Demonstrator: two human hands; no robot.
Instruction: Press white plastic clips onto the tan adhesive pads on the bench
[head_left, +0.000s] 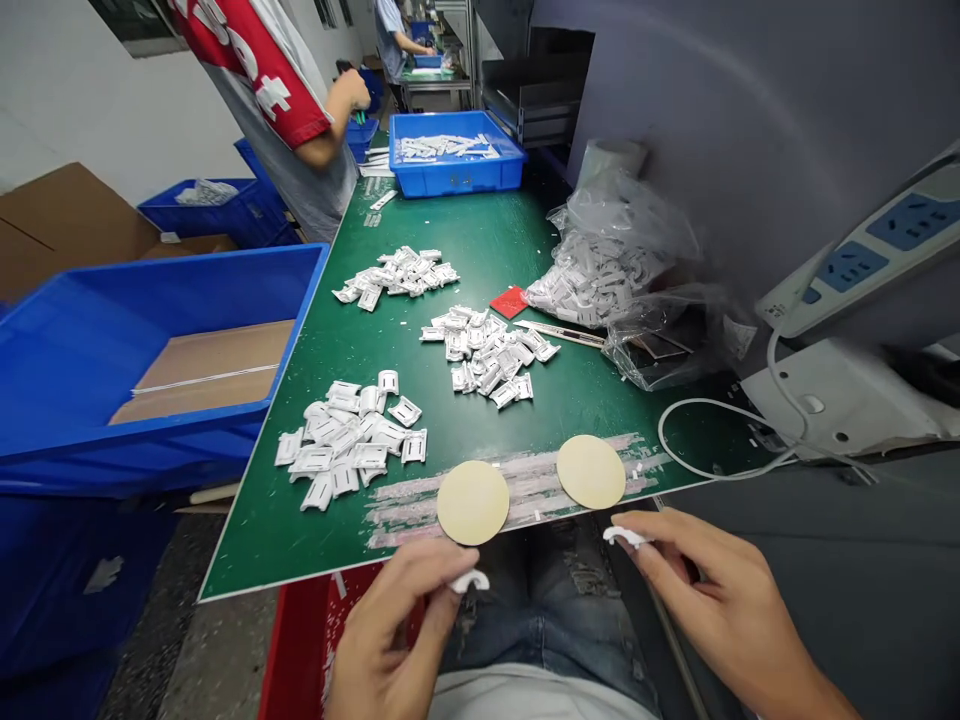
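Observation:
Between thumb and fingers of my left hand [401, 625] is a small curved white plastic part [470, 580]. My right hand [712, 590] pinches a similar white plastic part [624, 537]. Both hands are just off the table's near edge, above my lap. Close in front of them lie two round cream-coloured discs, the left disc [472, 503] and the right disc [591, 471], on a pinkish streaked patch. Beyond are three heaps of white parts: a near-left heap [349, 435], a middle heap [491, 350] and a far heap [397, 275].
A plastic bag of white parts [600, 270] stands at the right, with a cutter knife [562, 332] and red square [508, 302] beside it. A blue tray [457, 180] is at the back. Blue bins [172, 425] flank the left edge. A power strip [862, 250] and cable are right. Two co-workers stand beyond.

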